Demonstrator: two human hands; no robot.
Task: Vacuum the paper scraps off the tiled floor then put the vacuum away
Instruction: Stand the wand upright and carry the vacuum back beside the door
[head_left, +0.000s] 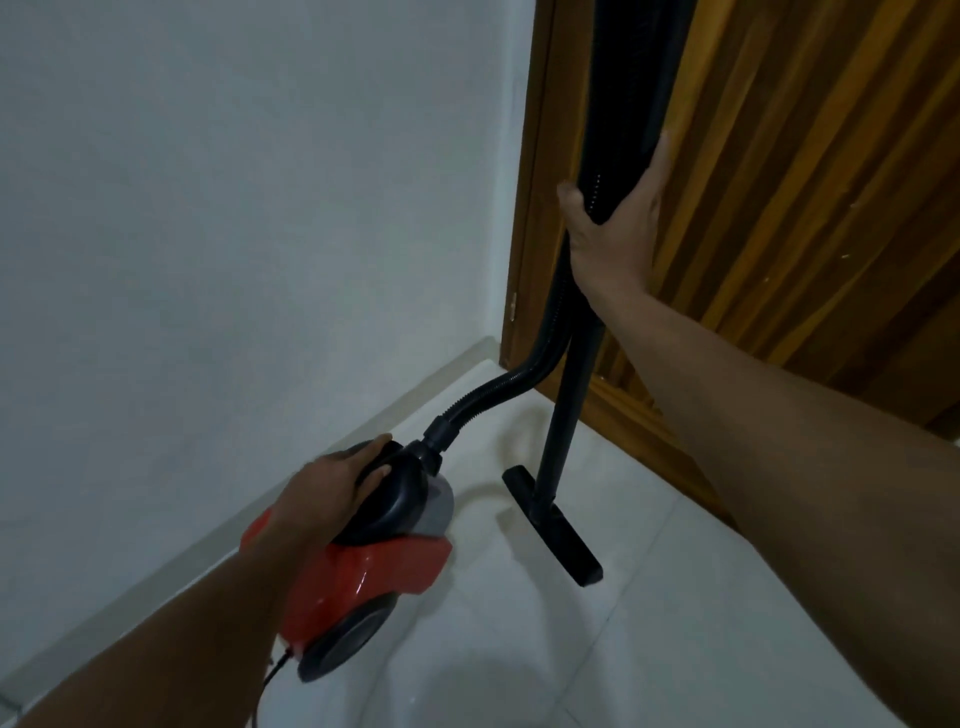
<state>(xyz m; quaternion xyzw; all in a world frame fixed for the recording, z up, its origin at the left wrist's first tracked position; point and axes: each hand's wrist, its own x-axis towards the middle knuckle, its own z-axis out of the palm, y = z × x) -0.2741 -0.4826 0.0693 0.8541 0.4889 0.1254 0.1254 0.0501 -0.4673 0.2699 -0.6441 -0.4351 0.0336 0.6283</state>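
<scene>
Now the left hand (332, 486) is closed around the black handle on top of the red vacuum (363, 571), which sits on the white tiled floor (649, 649) close to the grey wall (234, 208). Further right, the right hand (615, 228) grips the black tube (574, 395) together with the ribbed hose (498, 387), holding them upright beside the wooden door (805, 182). The floor nozzle (553, 522) rests on the tiles, just beside the vacuum.
</scene>
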